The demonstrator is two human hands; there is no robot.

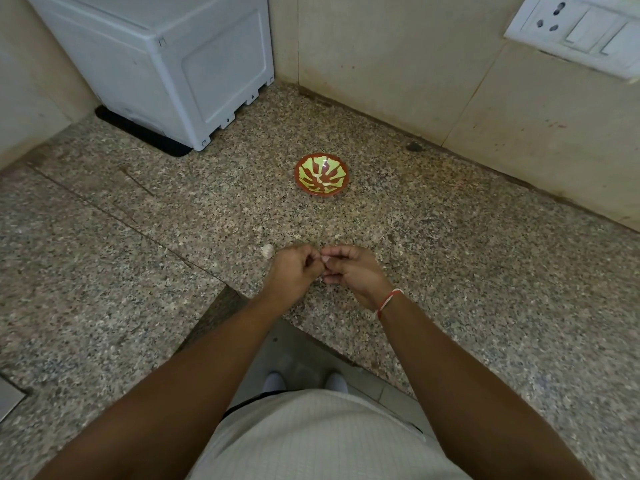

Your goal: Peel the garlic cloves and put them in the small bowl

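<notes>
Speckled brown-and-grey granite countertop (450,271) fills most of what I see through the head camera, running back into a corner of beige tiled wall (381,46). My left hand (294,271) and right hand (349,268) meet above the near part of the stone, knuckles almost touching, fingers of both curled inward and pinching a small pale garlic clove (326,259) held between them; only a sliver of it shows between the fingertips, and I cannot tell how much skin is on it. A red-and-white thread bracelet (388,301) circles the right wrist. Just left of the left hand, a whitish garlic piece (267,251) lies on the counter, apart from the fingers. Farther back, well apart from both hands, sits the small round bowl with a red rim and yellow-green pattern (321,174), upright on the stone; a pale scrap or two seems to lie inside, but it is too small to be sure. In the far left corner stands a white plastic appliance box (173,71) on a black mat (138,131). A white switch-and-socket plate (581,29) is mounted on the right wall.
</notes>
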